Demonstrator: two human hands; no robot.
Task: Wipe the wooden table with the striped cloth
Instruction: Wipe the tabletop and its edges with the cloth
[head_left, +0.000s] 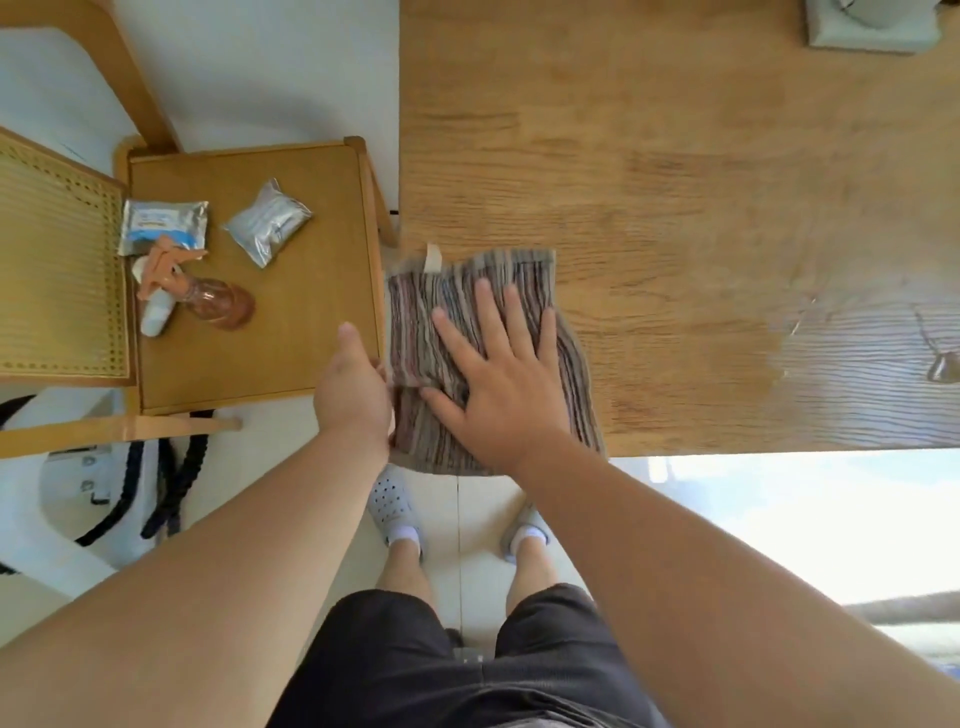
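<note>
The striped cloth (431, 312) lies folded on the near left corner of the wooden table (675, 208), its edges hanging a little over the table's left and front sides. My right hand (498, 374) presses flat on the cloth with fingers spread. At the cloth's left edge, my left hand (353, 384) holds the fabric; its fingertips are hidden behind the hand.
A wooden chair (291, 338) stands left of the table, carrying a spray bottle (208, 296) and two foil packets (267, 223) (163, 223). A grey object (872, 31) sits at the table's far right. A wet sheen (857, 353) shows on the table's right.
</note>
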